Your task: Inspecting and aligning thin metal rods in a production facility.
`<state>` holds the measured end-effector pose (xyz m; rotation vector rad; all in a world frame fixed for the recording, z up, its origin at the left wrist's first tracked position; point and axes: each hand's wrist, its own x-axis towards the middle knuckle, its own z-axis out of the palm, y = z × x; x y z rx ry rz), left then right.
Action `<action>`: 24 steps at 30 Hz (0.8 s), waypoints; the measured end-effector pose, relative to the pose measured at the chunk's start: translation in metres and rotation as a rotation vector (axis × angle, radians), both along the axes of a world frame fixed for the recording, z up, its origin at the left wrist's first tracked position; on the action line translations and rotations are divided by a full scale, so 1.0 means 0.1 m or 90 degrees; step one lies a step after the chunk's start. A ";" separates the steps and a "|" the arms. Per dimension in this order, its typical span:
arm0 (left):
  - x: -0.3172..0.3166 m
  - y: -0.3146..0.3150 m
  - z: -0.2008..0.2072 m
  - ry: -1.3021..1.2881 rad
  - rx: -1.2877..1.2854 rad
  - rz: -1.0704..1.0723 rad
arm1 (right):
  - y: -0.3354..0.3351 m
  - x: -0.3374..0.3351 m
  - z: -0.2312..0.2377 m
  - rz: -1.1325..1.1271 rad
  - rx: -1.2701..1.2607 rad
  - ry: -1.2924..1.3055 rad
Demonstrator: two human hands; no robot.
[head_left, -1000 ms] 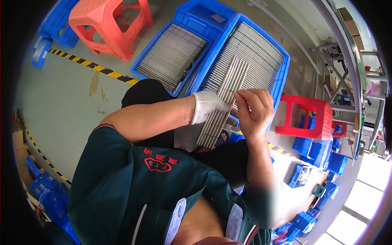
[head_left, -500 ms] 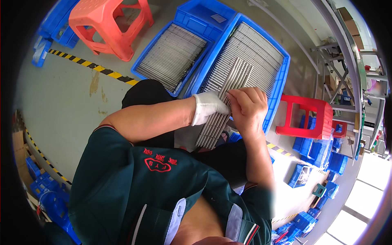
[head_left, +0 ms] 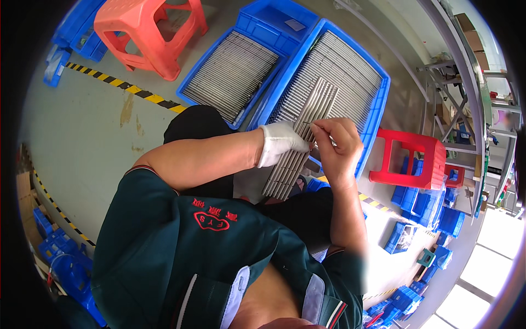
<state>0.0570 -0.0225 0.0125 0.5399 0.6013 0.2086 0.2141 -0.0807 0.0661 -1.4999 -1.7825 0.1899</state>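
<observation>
A bundle of slim grey metal rods (head_left: pixel 285 176), laid side by side, slants up from my lap over the larger blue crate. My left hand (head_left: pixel 278 143), in a white glove, is closed around the middle of the bundle; its fingertips are hidden by the rods. Bare and curled, my right hand (head_left: pixel 341 143) is at the bundle's right edge, with thumb and forefinger pinched by the rods. Whatever that pinch holds, if anything, is too small to tell. Beneath the rods' far ends, the larger blue crate (head_left: pixel 384 90) holds many similar rods in rows.
Left of the large crate is a smaller blue crate (head_left: pixel 189 97) full of rods, with another blue bin (head_left: pixel 268 21) behind. An orange stool (head_left: pixel 129 27) stands at the far left, a red stool (head_left: pixel 411 159) at the right. Yellow-black tape (head_left: pixel 131 89) crosses the floor.
My right hand has shifted slightly right along the bundle's edge, and its fingers have drawn a little away from the rods. The left hand and the bundle stay in place.
</observation>
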 end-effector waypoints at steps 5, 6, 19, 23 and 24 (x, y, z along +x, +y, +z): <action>0.00 -0.02 0.03 -0.025 -0.029 0.038 | 0.00 0.02 0.01 0.006 0.016 -0.013; 0.00 -0.02 0.04 -0.026 -0.029 0.041 | 0.00 0.03 0.01 0.009 0.030 -0.031; 0.02 -0.02 -0.02 -0.008 -0.016 0.017 | -0.02 0.01 0.07 0.031 0.083 -0.061; 0.04 -0.03 -0.04 0.022 -0.019 0.005 | 0.04 -0.02 0.07 0.036 0.042 -0.042; 0.03 -0.04 -0.02 0.022 -0.013 -0.002 | 0.05 -0.02 0.06 0.036 0.042 -0.055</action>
